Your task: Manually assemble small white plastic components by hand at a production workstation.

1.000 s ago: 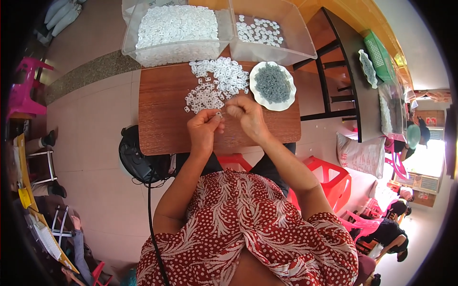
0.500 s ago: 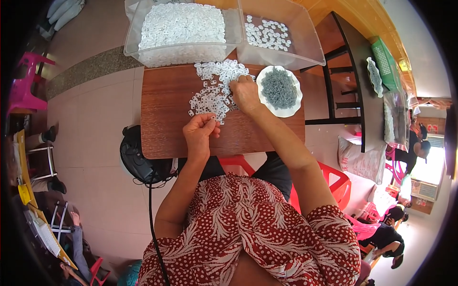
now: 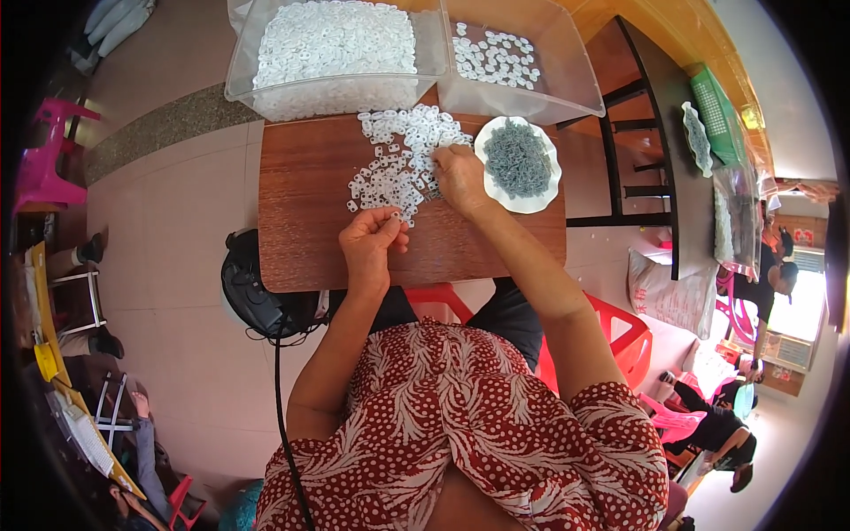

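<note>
My left hand (image 3: 366,248) pinches a small white plastic piece (image 3: 396,215) between thumb and forefinger, at the near edge of a loose pile of similar white pieces (image 3: 385,181). Beside the pile's right side is my right hand (image 3: 460,181), its fingers drawn together; whatever is in them is hidden. A few small grey parts (image 3: 434,189) lie just left of that hand. To its right stands a white scalloped plate (image 3: 551,192) heaped with small grey screw-like parts (image 3: 517,161). All of this rests on a brown wooden table (image 3: 305,221).
Behind the table stand a clear bin (image 3: 243,87) full of white pieces and another bin (image 3: 567,97) with a scattered layer. A black bag (image 3: 252,283) hangs at the table's left. Red stools (image 3: 620,341), a dark table (image 3: 651,115) and other people (image 3: 722,434) surround me.
My right hand has shifted slightly right, and its fingers have drawn back from the white pile's far part. My left hand stays almost still with its white piece.
</note>
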The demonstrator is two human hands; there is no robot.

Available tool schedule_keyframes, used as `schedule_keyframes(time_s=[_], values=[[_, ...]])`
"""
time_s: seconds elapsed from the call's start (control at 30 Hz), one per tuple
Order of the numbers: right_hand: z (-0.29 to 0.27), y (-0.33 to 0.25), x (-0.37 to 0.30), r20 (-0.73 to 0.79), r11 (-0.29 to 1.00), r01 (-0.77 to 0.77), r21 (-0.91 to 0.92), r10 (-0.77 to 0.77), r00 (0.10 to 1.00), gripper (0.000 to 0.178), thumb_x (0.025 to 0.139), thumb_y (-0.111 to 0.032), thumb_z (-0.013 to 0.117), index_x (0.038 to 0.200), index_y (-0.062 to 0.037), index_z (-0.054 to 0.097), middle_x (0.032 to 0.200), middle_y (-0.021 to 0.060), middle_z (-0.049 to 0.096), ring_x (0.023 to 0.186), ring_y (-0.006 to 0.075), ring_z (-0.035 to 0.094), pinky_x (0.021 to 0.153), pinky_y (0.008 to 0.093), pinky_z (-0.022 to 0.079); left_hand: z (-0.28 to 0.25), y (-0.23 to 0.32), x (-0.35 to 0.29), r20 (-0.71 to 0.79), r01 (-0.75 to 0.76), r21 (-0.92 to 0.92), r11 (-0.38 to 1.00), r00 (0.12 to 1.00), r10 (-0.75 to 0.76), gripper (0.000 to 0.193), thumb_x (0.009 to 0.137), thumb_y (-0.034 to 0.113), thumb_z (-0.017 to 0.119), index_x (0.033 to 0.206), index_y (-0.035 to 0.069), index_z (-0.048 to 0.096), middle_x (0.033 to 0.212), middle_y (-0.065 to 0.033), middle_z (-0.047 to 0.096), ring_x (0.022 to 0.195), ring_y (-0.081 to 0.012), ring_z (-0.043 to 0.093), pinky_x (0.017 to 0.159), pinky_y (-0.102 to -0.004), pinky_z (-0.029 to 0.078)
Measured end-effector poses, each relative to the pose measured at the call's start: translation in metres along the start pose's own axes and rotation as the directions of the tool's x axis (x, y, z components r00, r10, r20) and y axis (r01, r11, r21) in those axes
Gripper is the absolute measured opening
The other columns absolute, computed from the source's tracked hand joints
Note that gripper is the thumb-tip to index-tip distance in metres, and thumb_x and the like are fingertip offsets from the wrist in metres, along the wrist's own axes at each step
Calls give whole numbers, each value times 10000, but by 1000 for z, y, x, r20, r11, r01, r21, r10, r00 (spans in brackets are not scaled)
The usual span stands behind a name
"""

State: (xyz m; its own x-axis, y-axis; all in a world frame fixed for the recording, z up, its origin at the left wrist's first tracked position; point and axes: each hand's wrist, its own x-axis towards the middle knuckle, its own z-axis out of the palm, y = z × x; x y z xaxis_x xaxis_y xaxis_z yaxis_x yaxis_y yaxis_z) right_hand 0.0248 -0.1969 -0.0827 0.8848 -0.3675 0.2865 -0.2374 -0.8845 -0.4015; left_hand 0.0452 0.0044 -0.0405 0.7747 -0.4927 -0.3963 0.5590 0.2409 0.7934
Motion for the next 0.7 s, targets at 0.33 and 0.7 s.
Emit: schedule_keyframes(time_s=[0.33,0.7], values=[[-13,7,3,-108,977,-121,173,141,984,168,642,-29,663,806,-68,666,788,120,627,782,307,587,683,397,473,-7,2,2,-14,10,-10,1000,1000,-10,112,837,32,589,927,-35,603,751,-91,625,557,-111,555,504,-221,469],[2,-11,8,52,998,63,-11,-62,997,180,627,-47,663,803,-81,642,781,143,563,822,329,546,656,427,472,-5,-1,1,-12,33,1,999,999,-33,118,836,40,596,931,-29,602,752,-86,625,563,-113,555,509,-223,465]])
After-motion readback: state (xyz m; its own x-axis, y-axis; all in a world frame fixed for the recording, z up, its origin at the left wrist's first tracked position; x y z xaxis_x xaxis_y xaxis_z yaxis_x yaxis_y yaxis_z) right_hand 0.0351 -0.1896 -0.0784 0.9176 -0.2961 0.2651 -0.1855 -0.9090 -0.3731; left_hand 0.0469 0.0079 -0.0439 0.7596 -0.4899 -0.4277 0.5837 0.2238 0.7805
